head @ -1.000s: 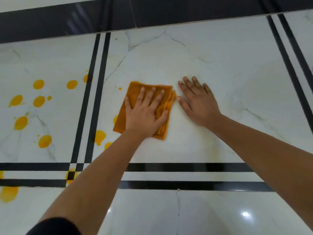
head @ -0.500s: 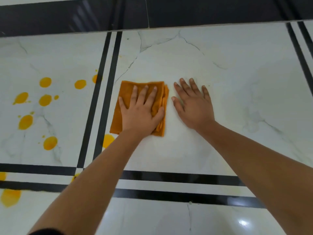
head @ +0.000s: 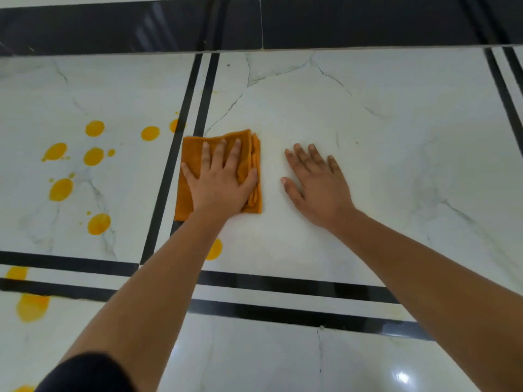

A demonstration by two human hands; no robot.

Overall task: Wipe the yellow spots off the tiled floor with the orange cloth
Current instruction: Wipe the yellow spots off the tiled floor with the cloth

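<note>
Orange cloth [head: 195, 165] — under flat left hand [head: 219, 185]

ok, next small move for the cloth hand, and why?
Probably slide the left hand and the orange cloth it presses leftward over the black stripes: the yellow spots cluster on that tile, unwiped. The right hand lies flat on bare floor, apart from the cloth.

Folded orange cloth [head: 190, 154] on tiled floor [head: 396, 137], yellow spots [head: 60, 189] alongside
</note>
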